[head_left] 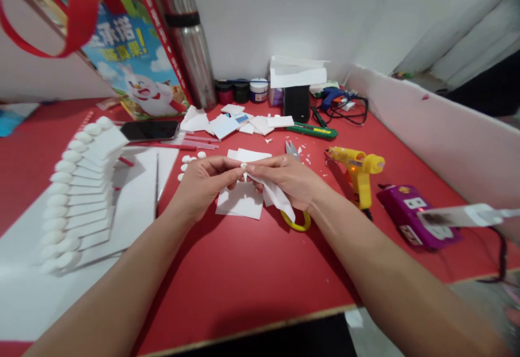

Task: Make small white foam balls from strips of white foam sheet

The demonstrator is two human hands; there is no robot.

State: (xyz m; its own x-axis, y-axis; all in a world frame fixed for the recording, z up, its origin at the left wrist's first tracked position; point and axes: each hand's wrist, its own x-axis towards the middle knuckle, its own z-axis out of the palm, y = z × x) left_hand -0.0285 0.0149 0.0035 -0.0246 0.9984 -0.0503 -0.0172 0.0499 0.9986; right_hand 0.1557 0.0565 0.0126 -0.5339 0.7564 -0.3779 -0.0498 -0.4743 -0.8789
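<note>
My left hand (203, 183) and my right hand (289, 181) meet over the middle of the table, fingertips pinched together on a small white piece (244, 166). Its exact kind is too small to tell. A loose white tissue-like sheet (279, 199) hangs from under my right fingers. Beneath both hands lie white card pieces (239, 206). Scissors (299, 223) with yellow handles lie partly hidden under my right hand. Several small white ovals (186, 159) sit beside my left hand. To the left stands a white model of fanned steps (89, 170), edged with white discs.
At right are a yellow glue gun (357, 167) and a purple box (418, 213). Behind lie a green cutter (312, 130), card scraps (225, 125) and a phone (150, 130). A steel flask (193, 48), paint jars (241, 91) and a gift bag (142, 59) line the wall.
</note>
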